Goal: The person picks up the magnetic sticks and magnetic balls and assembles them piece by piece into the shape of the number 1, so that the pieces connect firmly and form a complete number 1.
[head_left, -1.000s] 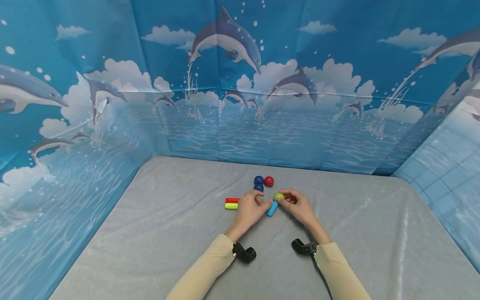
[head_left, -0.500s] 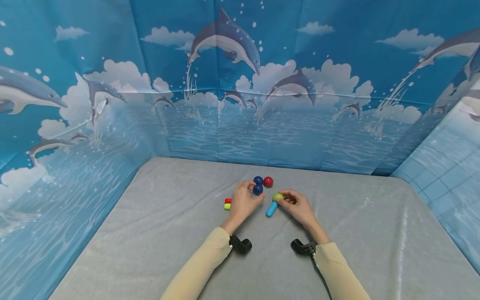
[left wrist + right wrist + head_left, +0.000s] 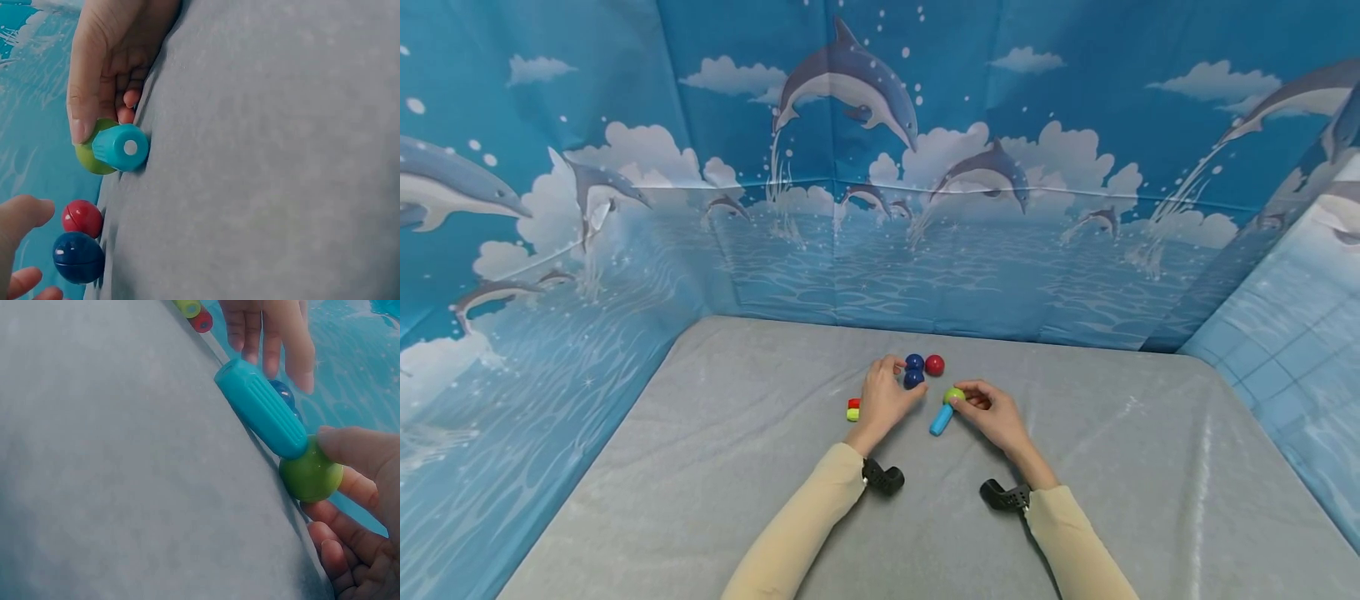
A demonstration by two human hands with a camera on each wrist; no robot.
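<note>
My right hand pinches a light green ball between thumb and fingers. A ridged light-blue stick meets the ball at one end and extends toward the near left. My left hand curves, thumb and fingers apart, beside two dark blue balls; a gap shows between it and the nearer one in the left wrist view. Just right of the blue balls sits a red ball. Partly behind the left hand lie a red stick and a yellow-green stick, side by side.
A grey cloth covers the table. Blue dolphin-print curtains stand along its back and sides. Each wrist carries a black camera mount, one on the left and one on the right.
My left hand has moved away from the light-blue stick, back and to the left, toward the dark blue balls. It now covers more of the red and yellow-green sticks. My right hand keeps its pinch.
</note>
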